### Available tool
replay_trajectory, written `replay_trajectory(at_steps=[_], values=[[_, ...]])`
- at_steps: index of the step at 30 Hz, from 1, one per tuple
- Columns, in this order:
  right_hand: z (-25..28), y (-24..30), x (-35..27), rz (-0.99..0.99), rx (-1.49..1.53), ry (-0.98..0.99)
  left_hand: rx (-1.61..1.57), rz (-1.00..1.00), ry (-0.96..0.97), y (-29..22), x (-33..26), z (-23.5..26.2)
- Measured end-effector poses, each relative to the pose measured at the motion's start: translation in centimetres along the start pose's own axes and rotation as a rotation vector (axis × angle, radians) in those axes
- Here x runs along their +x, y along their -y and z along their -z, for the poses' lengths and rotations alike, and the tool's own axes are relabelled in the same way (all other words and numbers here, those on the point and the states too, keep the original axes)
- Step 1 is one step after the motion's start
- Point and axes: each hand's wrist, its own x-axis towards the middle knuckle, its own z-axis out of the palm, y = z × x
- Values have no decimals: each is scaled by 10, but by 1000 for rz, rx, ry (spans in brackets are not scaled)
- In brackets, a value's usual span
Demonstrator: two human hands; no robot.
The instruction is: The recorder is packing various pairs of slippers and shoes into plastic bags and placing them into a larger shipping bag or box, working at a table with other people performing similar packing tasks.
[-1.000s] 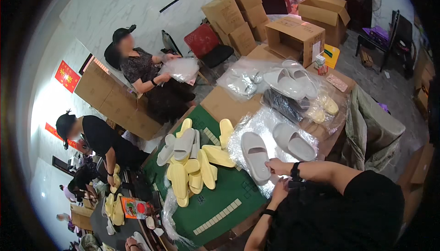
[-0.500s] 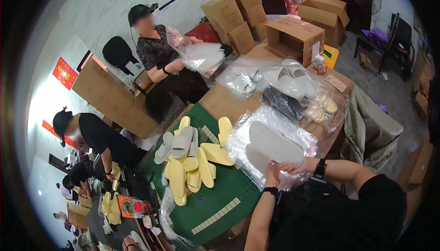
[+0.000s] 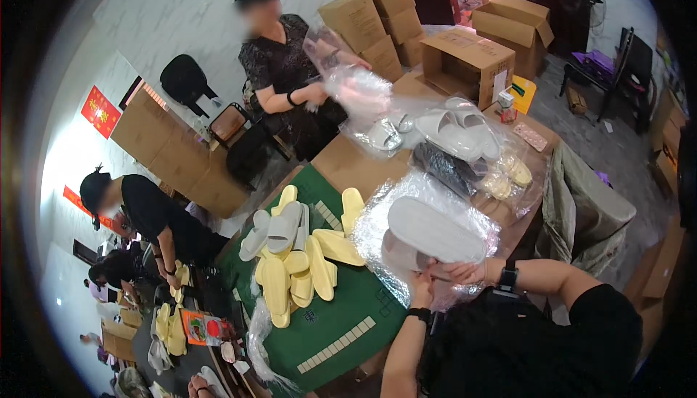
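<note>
My right hand [image 3: 465,272] is closed on the heel end of a light grey slipper [image 3: 435,229], its sole facing up. My left hand [image 3: 422,283] pinches close beside it, at the lower grey slipper [image 3: 398,251] that partly shows under the first. Both slippers are over a stack of clear plastic bags [image 3: 374,213]. Fine finger contact is hard to make out. Left of the bags, yellow slippers [image 3: 319,269] and grey slippers [image 3: 284,227] lie in a loose heap on a green mat [image 3: 348,358].
Wrapped grey slippers [image 3: 454,129] and an open cardboard box [image 3: 468,67] stand at the table's far side. A person [image 3: 290,71] across the table handles a clear plastic bag [image 3: 359,89]. Another person [image 3: 163,216] works at the left. A cloth-covered chair [image 3: 588,209] is at right.
The person across the table has risen and shifted right, bringing the plastic bag over the table's far edge. My hands keep hold of the grey slippers, which have barely moved.
</note>
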Motion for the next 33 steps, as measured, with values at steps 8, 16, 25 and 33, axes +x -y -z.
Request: replay_trajectory(at_steps=[8,16,25,33], values=[[-7,-1,12,85,-135,-224,-2,-35,-194,-18,-13,23],[20,49,-39,408,-1367,-1074,130,-61,-344,18,-1,39],[25,35,-53,580,-2725,-1340,144,-8,-333,9,-7,35],[53,52,-88,129,-2599,-1665,242,63,-137,15,-2,64]])
